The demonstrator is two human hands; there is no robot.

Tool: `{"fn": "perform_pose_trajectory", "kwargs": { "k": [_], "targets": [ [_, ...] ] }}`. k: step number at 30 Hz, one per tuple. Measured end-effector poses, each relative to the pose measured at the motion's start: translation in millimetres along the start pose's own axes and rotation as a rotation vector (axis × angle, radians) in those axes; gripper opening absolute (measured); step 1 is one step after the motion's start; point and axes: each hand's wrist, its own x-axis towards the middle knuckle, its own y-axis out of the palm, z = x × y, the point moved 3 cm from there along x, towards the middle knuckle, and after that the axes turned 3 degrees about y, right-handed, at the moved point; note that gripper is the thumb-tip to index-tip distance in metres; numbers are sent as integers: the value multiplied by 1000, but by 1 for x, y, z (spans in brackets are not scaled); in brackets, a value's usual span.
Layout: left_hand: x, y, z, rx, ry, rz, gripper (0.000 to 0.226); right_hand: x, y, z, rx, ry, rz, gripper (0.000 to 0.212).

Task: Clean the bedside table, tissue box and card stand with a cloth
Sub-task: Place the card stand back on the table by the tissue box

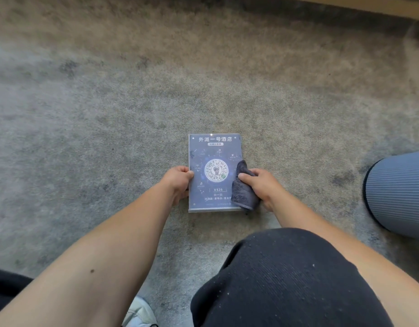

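Note:
The card stand (210, 159) is a clear acrylic holder with a dark blue printed card and a round code in its middle. It is held over the grey carpet with its face toward me. My left hand (177, 182) grips its left edge, thumb on the front. My right hand (262, 187) is closed around a dark grey cloth (243, 187), which presses against the right side of the stand's face. The bedside table and tissue box are out of view.
Mottled grey carpet (109, 102) fills the view. A ribbed blue-grey rounded object (399, 192) stands at the right edge. A wooden edge (369, 5) runs along the top right. My dark-trousered knee (286, 279) and a light shoe (140, 312) are below.

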Motion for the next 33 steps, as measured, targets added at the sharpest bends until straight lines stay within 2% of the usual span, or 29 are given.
{"fn": "perform_pose_trajectory", "kwargs": {
  "k": [4,8,16,21,23,26,31,33],
  "targets": [
    [-25,4,-37,47,82,48,20,-22,-19,26,37,-49,-21,12],
    [-86,7,-103,128,197,93,21,-83,-45,78,55,-114,-79,8],
    [-281,23,-246,261,411,163,21,-280,-112,201,142,-276,-190,5],
    [-407,53,-312,351,489,235,19,-408,-165,248,183,-318,-328,8],
    [-449,72,-331,398,515,258,19,-454,-185,258,218,-307,-362,4],
    [-501,107,-349,474,547,315,21,-509,-220,258,265,-306,-447,12],
    [-560,170,-350,609,613,442,24,-568,-268,220,363,-293,-592,16],
    [-577,197,-341,660,635,480,25,-582,-284,197,425,-284,-623,10]
  ]
}}
